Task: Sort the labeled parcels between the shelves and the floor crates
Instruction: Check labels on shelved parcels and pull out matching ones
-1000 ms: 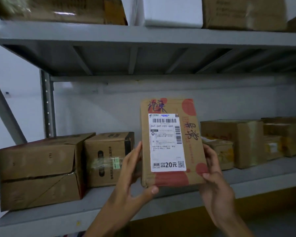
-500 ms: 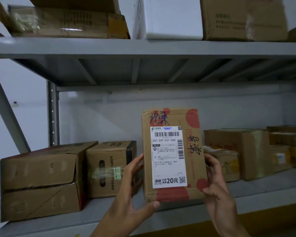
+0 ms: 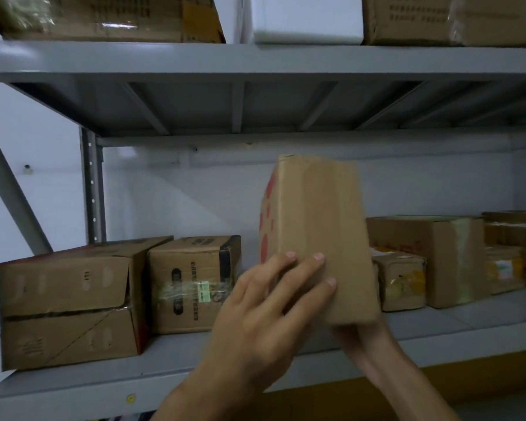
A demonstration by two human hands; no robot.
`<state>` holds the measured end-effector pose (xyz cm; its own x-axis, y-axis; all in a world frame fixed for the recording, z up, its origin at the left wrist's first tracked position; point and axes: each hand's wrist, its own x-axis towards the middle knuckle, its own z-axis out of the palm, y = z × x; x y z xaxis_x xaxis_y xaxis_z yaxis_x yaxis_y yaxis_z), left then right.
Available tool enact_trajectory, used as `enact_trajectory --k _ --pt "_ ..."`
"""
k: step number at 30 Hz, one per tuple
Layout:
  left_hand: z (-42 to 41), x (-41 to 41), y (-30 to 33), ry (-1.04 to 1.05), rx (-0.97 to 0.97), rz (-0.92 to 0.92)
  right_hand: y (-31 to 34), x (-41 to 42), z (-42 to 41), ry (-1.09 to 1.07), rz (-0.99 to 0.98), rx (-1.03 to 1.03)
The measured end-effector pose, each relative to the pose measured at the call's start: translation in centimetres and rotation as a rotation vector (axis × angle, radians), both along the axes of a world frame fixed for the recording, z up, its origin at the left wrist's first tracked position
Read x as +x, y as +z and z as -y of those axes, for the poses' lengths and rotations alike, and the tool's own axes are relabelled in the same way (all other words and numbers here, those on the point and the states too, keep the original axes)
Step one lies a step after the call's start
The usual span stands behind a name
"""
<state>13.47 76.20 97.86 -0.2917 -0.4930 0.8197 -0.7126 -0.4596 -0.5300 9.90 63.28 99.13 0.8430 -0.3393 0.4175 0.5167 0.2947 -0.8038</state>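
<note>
I hold a brown cardboard parcel [image 3: 316, 226] upright in front of the middle shelf [image 3: 176, 357]. Its plain brown side faces me, and red print shows on the narrow face at its left; the white label is out of sight. My left hand [image 3: 264, 317] lies flat against the near face, fingers spread over the lower part. My right hand [image 3: 362, 338] grips the parcel from below at its bottom right corner and is mostly hidden behind it.
Two brown boxes [image 3: 67, 302] [image 3: 192, 284] stand on the shelf to the left of the parcel, several more [image 3: 431, 259] to the right. The upper shelf [image 3: 255, 59] carries cardboard boxes and a white box [image 3: 307, 19]. A grey upright [image 3: 93, 189] stands at the left.
The parcel has been turned, so its labelled face has swung away and a plain side faces me. My left hand has shifted from the parcel's left edge onto this face.
</note>
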Motion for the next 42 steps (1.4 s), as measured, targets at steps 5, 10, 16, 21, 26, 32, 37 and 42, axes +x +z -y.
enact_trajectory --k 5,10,16,21,26,32,37,42 --pt "-0.3 3.7 2.8 0.031 -0.122 -0.242 -4.5 3.5 4.9 0.163 0.122 -0.086" --pt "0.9 8.9 4.8 -0.019 -0.052 -0.417 -3.9 4.1 5.8 -0.222 -0.083 -0.727" --pt "2.8 14.2 3.3 0.062 -0.037 -0.574 -4.5 5.3 8.6 -0.492 -0.163 -0.978" --pt "2.3 17.4 0.6 0.428 0.061 -0.596 -3.4 7.5 10.7 -1.043 -0.104 -0.921" --pt "2.8 16.5 0.3 0.580 0.191 -0.703 -2.5 10.9 11.8 -0.825 -0.279 -0.929" --pt "3.1 12.9 -0.2 0.456 0.026 -0.647 -0.8 11.7 12.1 -1.017 -0.264 -1.006" --pt "5.2 7.7 0.1 0.165 -0.122 -0.865 1.4 5.3 13.8 -1.010 0.029 -0.816" --pt "10.7 1.9 2.1 -0.218 -0.382 -1.730 5.1 -4.2 16.5 -0.918 0.329 -0.626"
